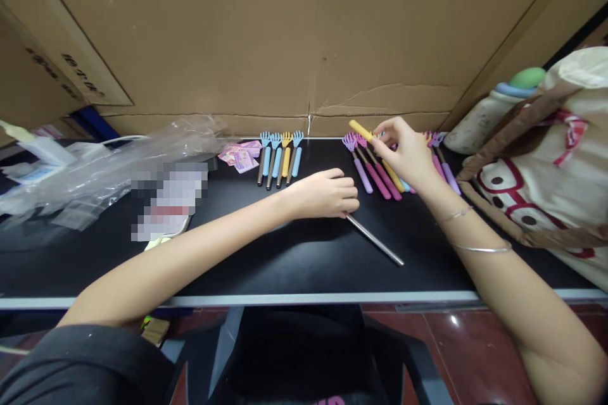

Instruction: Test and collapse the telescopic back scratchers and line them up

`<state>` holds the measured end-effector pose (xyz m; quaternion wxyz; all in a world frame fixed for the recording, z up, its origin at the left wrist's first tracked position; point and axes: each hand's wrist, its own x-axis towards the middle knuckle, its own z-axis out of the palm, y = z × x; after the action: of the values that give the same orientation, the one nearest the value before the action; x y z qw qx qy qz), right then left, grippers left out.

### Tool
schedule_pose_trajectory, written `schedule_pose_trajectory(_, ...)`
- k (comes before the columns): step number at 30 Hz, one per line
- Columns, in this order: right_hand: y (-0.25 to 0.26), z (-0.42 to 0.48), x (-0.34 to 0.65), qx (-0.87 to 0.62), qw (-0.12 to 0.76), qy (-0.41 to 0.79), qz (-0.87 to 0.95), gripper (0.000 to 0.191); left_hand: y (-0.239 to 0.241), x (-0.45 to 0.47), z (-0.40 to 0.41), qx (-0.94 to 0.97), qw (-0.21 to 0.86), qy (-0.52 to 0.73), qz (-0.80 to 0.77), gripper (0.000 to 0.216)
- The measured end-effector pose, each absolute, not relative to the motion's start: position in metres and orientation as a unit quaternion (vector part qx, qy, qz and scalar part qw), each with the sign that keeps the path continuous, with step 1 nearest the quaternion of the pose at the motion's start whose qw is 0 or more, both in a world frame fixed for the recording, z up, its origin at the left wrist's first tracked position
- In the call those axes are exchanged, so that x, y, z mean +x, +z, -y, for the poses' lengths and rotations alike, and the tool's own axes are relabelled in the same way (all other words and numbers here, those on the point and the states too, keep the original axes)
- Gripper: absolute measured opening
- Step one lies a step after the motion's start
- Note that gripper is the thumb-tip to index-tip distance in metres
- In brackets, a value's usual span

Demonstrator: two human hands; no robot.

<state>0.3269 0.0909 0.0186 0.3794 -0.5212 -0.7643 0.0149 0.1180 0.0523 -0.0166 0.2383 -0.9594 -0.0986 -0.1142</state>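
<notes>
My left hand point(329, 193) is closed around one end of a thin metal rod point(376, 240), whose free end slants down to the right over the black table. What its fingers cover cannot be seen. My right hand point(403, 145) pinches a yellow handle point(361, 131) that points up and left. Behind and beneath that hand lies a row of claw-headed back scratchers with purple point(363, 176), magenta point(389, 182) and other coloured handles, partly hidden by the hand. Left of centre, several back scratchers with blue point(297, 162) and yellow point(285, 162) handles lie beside metal rods.
Small pink cards point(243, 157) and clear plastic bags point(118, 161) lie on the left of the table point(294, 259), near a phone point(173, 202). A cream bag point(560, 158) and a bottle with a green lid point(487, 117) stand at the right. Cardboard point(266, 38) walls the back.
</notes>
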Motion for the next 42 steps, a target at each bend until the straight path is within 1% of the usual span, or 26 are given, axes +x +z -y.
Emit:
schedule_pose_trajectory(3,0.016,-0.098,0.332,-0.460,0.451,0.195,0.739,0.030,-0.014,0.118,-0.034,-0.955,0.250,-0.126,0.101,0.015)
schedule_pose_trajectory(6,0.015,-0.100,0.335,-0.442,0.467,0.319,0.696,0.033,-0.008,0.108,-0.022,-0.954,0.240,-0.140,0.116,0.015)
schedule_pose_trajectory(10,0.015,-0.097,0.334,-0.434,0.452,0.407,0.664,0.037,0.001,0.079,-0.020,-0.949,0.220,-0.152,0.165,0.016)
schedule_pose_trajectory(13,0.015,-0.093,0.330,-0.435,0.431,0.434,0.661,0.034,0.003,0.052,-0.023,-0.934,0.214,-0.169,0.231,0.018)
schedule_pose_trajectory(15,0.014,-0.092,0.327,-0.438,0.412,0.442,0.666,0.032,0.002,0.035,-0.025,-0.927,0.193,-0.157,0.281,0.021)
schedule_pose_trajectory(19,0.010,-0.093,0.324,-0.435,0.386,0.420,0.697,0.031,0.001,0.014,-0.024,-0.896,0.154,-0.121,0.398,0.030)
schedule_pose_trajectory(23,0.007,-0.094,0.325,-0.438,0.349,0.347,0.752,0.027,0.002,0.009,-0.020,-0.865,0.147,-0.107,0.468,0.033)
schedule_pose_trajectory(26,0.011,-0.087,0.326,-0.443,0.309,0.255,0.802,0.024,0.002,0.007,-0.017,-0.857,0.145,-0.104,0.483,0.034)
schedule_pose_trajectory(29,0.019,-0.074,0.329,-0.475,0.238,0.127,0.837,0.022,0.005,0.003,-0.015,-0.853,0.148,-0.101,0.489,0.034)
schedule_pose_trajectory(31,0.023,-0.065,0.332,-0.501,0.197,0.064,0.840,0.021,0.007,0.000,-0.014,-0.847,0.152,-0.106,0.498,0.033)
schedule_pose_trajectory(37,0.018,-0.057,0.337,-0.492,0.161,0.059,0.853,0.019,0.008,-0.002,-0.013,-0.837,0.156,-0.103,0.514,0.032)
schedule_pose_trajectory(42,0.007,-0.059,0.331,-0.462,0.172,0.028,0.870,0.018,0.006,-0.002,-0.012,-0.834,0.154,-0.094,0.521,0.033)
